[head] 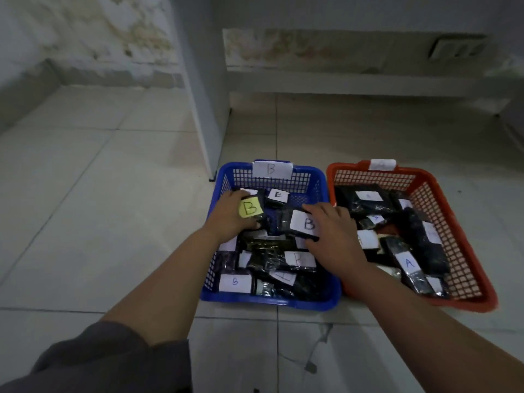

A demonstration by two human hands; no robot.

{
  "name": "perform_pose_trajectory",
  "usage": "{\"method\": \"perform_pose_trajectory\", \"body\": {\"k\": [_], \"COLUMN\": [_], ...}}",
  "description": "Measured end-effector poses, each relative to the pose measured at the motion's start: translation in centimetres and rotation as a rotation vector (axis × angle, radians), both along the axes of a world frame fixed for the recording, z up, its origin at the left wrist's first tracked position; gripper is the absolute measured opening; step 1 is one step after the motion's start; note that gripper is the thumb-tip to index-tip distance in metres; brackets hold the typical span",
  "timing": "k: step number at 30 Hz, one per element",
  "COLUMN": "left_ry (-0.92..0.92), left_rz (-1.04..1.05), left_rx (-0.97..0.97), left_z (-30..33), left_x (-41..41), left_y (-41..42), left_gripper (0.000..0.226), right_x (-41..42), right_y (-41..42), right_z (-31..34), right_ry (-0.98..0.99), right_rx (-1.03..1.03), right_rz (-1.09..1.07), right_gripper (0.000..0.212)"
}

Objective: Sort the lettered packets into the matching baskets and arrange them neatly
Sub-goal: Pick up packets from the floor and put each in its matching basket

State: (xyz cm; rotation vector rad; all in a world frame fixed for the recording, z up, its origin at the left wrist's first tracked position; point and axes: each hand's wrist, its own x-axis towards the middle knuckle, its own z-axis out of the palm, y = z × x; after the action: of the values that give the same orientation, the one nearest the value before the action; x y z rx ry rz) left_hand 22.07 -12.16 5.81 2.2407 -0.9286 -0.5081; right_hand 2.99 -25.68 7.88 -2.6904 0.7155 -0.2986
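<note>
Pale square floor tiles carry everything; behind them stands a stained white wall with a low ledge. On the floor, side by side and touching, sit a blue plastic mesh basket with a paper tag "B" and a red plastic mesh basket whose tag is too blurred to read. Both are full of dark plastic packets. The left hand has its grip closed on a dark packet with a yellow "B" label; the right hand pinches a dark packet with a white "B" label, both inside the blue basket. To arrange well, I think each packet should be laid flat, label up, in rows, and not thrown on the heap.
</note>
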Motion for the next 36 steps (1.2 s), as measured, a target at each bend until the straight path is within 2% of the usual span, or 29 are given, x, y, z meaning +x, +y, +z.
{"method": "perform_pose_trajectory", "body": {"k": [2, 5, 7, 10, 13, 16, 21, 25, 28, 32, 36], "left_ry": [0.035, 0.003, -0.047, -0.123, -0.164, -0.178, -0.358, -0.456, -0.479, -0.431, -0.33], "left_rz": [-0.054, -0.122, -0.121, -0.118, -0.141, -0.184, -0.326, -0.493, -0.717, -0.972, -1.221], "left_rx": [0.035, 0.21, 0.331, 0.397, 0.403, 0.306, -0.071, -0.265, -0.276, -0.203, -0.052], "left_z": [-0.3, -1.1, -1.2, -1.3, -1.2, -0.1, 2.5, 3.2, 2.8, 1.0, -1.4], "left_x": [-0.6, -0.4, 0.0, -0.1, -0.9, -2.7, -9.9, -18.3, -24.5, -32.0, -38.3], "left_y": [-0.4, -0.9, -1.1, -1.3, -1.5, -2.5, -5.0, -6.3, -7.6, -8.8, -8.0], "left_gripper": [0.077, 0.085, 0.087, 0.09, 0.098, 0.085, 0.035, 0.024, 0.021, 0.03, 0.041], "right_x": [1.3, 2.7, 3.2, 3.4, 3.2, 1.6, -7.6, -18.1, -25.4, -34.5, -41.0], "right_y": [-0.6, -1.5, -1.7, -1.8, -1.8, -1.9, -1.7, -2.3, -3.4, -3.2, -2.9], "right_z": [-0.5, -1.4, -1.8, -2.3, -2.3, -1.3, 1.0, 1.3, 2.0, 1.3, -1.2], "right_ry": [0.012, 0.127, 0.255, 0.355, 0.354, 0.215, -0.151, -0.108, -0.089, -0.045, 0.057], "right_rx": [0.042, 0.102, 0.075, -0.042, -0.04, 0.04, 0.147, 0.192, 0.237, 0.352, 0.401], "right_rz": [0.001, 0.033, 0.034, 0.045, 0.066, 0.091, 0.088, -0.027, -0.134, -0.311, -0.373], "right_gripper": [0.067, 0.069, 0.068, 0.063, 0.059, 0.052, 0.036, 0.029, 0.027, 0.027, 0.028]}}
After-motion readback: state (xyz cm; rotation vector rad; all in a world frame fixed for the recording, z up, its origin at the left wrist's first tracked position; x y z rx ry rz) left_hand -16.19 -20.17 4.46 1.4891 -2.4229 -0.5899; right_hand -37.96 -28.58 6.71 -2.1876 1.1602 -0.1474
